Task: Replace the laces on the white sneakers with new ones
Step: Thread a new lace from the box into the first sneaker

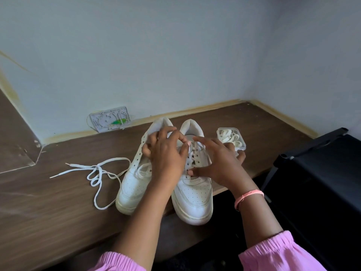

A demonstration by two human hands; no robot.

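Two white leather low-top sneakers stand side by side on the brown wood-grain table (48, 212), toes toward its near edge. The left sneaker (132, 184) has bare upper eyelets with only a bit of lace across its lower rows; a loose white flat shoelace (97, 173) lies tangled on the table just left of it. The right sneaker (193, 198) is laced.

The left hand (166, 153) reaches across to the top of the right sneaker's lacing, its fingers curled and seemingly pinching the lace there, though the exact grip is partly hidden. The right hand (218, 163) rests on the same sneaker's lacing with fingers spread and fairly straight, thumb pressing near the lower eyelets, steadying it.

Beside the right sneaker, to the right, sits a small clear plastic box (231, 138) of coiled off-white new laces.

The lace is soft, limp and light, so it likely pulls best row by row, taken near an eyelet or by the stiff tip. The sneaker is light and may slide, so bracing it seems wise.
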